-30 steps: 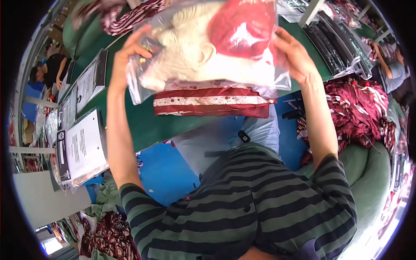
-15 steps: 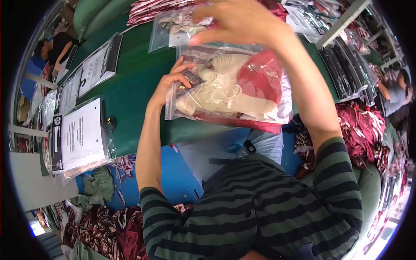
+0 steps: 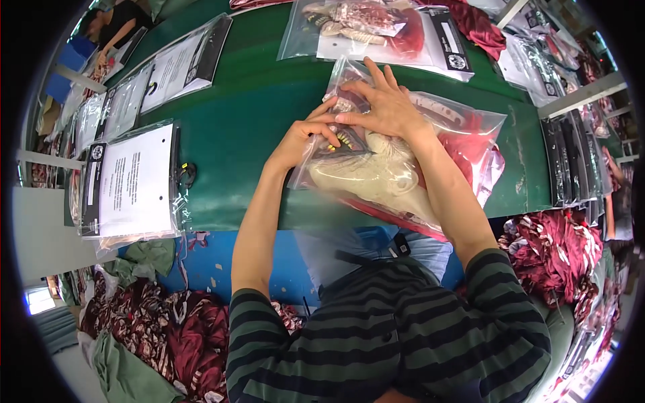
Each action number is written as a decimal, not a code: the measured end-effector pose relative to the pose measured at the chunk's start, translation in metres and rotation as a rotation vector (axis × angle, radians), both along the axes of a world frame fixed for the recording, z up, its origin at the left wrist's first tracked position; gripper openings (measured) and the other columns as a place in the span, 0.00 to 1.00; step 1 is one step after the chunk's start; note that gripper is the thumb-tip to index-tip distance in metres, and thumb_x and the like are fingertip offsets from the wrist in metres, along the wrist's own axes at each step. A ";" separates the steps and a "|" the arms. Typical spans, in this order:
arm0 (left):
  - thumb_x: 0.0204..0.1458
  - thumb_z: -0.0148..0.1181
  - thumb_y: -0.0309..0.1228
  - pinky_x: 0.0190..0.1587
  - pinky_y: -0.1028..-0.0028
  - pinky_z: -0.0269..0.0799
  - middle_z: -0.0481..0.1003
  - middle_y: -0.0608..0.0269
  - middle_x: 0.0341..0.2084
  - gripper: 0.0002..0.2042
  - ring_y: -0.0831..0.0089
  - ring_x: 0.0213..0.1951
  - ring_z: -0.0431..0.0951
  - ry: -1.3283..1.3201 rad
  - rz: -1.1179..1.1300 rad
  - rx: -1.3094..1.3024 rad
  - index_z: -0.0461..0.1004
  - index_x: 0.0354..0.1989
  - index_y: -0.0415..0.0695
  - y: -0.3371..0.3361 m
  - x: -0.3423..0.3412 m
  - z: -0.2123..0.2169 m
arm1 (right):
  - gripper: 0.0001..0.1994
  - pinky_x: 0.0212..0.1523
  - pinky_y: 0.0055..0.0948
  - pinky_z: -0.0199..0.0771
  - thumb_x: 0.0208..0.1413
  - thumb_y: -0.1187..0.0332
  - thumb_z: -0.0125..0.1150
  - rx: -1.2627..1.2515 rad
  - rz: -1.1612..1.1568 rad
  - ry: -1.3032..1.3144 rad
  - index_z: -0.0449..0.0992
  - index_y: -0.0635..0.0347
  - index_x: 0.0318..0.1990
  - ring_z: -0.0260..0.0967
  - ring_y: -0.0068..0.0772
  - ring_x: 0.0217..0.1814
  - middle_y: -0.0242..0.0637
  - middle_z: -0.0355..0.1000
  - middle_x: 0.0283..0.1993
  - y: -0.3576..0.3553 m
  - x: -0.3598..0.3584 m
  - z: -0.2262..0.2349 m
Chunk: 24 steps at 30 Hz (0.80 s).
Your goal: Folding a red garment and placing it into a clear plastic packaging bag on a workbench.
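Note:
A clear plastic bag (image 3: pixel 463 127) lies tilted on the green table in front of me. Inside it are a cream-coloured moulded piece (image 3: pixel 366 174) with an ear-like shape, red fabric and a dark piece with yellow tooth-like bits. At the bag's left end, my left hand (image 3: pixel 302 140) has its bent fingers closed on the plastic. My right hand (image 3: pixel 386 107) lies across the bag's upper part, fingers spread, its thumb close to the left fingers. Plastic under both palms is partly hidden.
Beyond my hands lies another filled clear bag (image 3: pixel 369 40). Bagged packs with white sheets (image 3: pixel 134 181) line the table's left side, beside a small black item (image 3: pixel 187 174). Dark packs (image 3: pixel 571 161) stand at right. Maroon fabric (image 3: pixel 551 255) is heaped below. A person (image 3: pixel 121 23) sits far left.
My right hand has come down from above the far bag onto the near bag. The near bag has turned and shifted right, with my left hand still at its left end.

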<state>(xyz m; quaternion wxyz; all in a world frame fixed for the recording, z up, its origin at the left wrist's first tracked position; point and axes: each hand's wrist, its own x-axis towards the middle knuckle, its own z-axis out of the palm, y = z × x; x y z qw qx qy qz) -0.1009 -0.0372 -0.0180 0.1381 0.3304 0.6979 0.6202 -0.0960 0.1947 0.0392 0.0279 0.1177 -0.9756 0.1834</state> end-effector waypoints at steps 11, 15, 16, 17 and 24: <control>0.44 0.63 0.18 0.70 0.63 0.55 0.79 0.61 0.51 0.06 0.60 0.71 0.59 0.102 0.037 0.056 0.81 0.22 0.44 -0.007 -0.003 -0.005 | 0.43 0.66 0.56 0.56 0.39 0.21 0.58 0.160 -0.049 -0.105 0.66 0.20 0.66 0.45 0.59 0.77 0.39 0.40 0.80 -0.011 -0.003 -0.004; 0.45 0.61 0.17 0.68 0.64 0.59 0.79 0.60 0.51 0.07 0.60 0.69 0.62 0.125 0.119 0.013 0.81 0.24 0.44 -0.003 0.008 -0.003 | 0.43 0.63 0.53 0.59 0.40 0.21 0.57 0.175 -0.052 -0.067 0.66 0.19 0.66 0.52 0.55 0.72 0.40 0.44 0.79 -0.008 -0.005 -0.014; 0.45 0.61 0.17 0.68 0.65 0.60 0.79 0.60 0.51 0.07 0.61 0.69 0.63 0.135 0.148 -0.014 0.82 0.25 0.44 -0.005 0.009 -0.002 | 0.43 0.62 0.51 0.59 0.40 0.21 0.57 0.164 -0.041 -0.049 0.67 0.19 0.66 0.54 0.53 0.71 0.40 0.46 0.78 -0.009 -0.008 -0.017; 0.45 0.60 0.16 0.67 0.65 0.62 0.79 0.60 0.51 0.08 0.61 0.68 0.64 0.143 0.179 -0.044 0.82 0.26 0.45 -0.008 0.009 0.000 | 0.42 0.60 0.50 0.60 0.40 0.21 0.56 0.150 -0.027 -0.032 0.67 0.19 0.66 0.56 0.52 0.69 0.40 0.47 0.78 -0.009 -0.010 -0.020; 0.48 0.58 0.17 0.62 0.70 0.69 0.73 0.62 0.59 0.18 0.63 0.67 0.66 0.211 0.340 -0.370 0.78 0.48 0.49 -0.068 0.034 0.020 | 0.40 0.59 0.47 0.60 0.42 0.22 0.54 0.100 -0.001 0.086 0.69 0.19 0.65 0.58 0.47 0.64 0.40 0.53 0.74 0.008 -0.014 -0.032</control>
